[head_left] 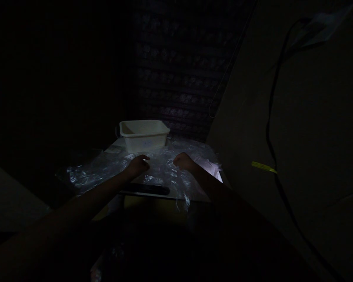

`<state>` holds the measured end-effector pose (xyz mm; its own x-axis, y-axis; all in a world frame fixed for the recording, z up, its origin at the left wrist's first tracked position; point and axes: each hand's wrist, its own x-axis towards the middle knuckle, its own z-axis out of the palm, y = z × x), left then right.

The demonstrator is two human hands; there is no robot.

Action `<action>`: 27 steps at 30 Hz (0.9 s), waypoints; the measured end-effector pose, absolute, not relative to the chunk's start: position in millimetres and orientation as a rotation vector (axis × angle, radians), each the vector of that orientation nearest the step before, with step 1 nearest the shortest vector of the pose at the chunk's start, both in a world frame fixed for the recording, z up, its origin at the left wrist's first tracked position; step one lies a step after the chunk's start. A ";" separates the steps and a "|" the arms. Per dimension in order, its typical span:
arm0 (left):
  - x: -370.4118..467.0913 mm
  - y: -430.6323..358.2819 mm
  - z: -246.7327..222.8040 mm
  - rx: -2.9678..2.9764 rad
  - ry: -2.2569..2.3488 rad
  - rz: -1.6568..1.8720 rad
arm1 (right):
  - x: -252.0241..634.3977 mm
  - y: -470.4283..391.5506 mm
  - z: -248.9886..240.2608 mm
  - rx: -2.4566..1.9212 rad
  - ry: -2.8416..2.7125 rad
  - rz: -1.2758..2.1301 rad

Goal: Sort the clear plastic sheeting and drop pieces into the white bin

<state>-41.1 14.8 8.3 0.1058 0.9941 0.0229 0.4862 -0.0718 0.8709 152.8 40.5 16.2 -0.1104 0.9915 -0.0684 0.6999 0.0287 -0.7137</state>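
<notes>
Crinkled clear plastic film (160,164) lies in a loose heap over the table. My left hand (137,166) is at its near left part, fingers curled, with a small gap between index finger and thumb; it seems to hold a piece of the film, though the dim light hides the exact grip. Opposite it, my right hand (184,161) is closed, and a fold of the film hangs down from its fingers. Just beyond both hands stands a cream plastic tub (145,141), upright, with a wide open top.
A dark, long flat object (147,189) lies along the table's front edge. To the right, a black cable (269,129) with a yellow tag (261,167) runs down the wall. A patterned curtain (179,82) hangs behind. Much of the room is too dark to make out.
</notes>
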 end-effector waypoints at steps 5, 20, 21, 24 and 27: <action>-40.5 18.1 10.1 1.981 1.591 0.834 | 153.9 40.1 16.2 -1.670 -1.951 0.738; -23.9 30.0 4.2 1.998 1.532 0.921 | 130.8 46.9 11.7 -1.372 -1.932 0.842; -23.2 29.3 4.0 1.935 1.526 0.930 | 131.5 47.7 12.4 -1.369 -1.934 0.802; -21.7 26.1 3.8 1.671 1.470 0.937 | 135.6 49.1 13.7 -1.394 -1.948 0.719; -20.9 23.0 5.5 1.439 1.412 0.933 | 139.8 49.6 14.2 -1.416 -1.942 0.688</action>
<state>-20.9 23.0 5.5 0.0681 0.9953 -0.0691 0.3272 0.0432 0.9440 139.8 49.6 14.2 -0.2232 0.9573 0.1836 0.6279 0.2853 -0.7241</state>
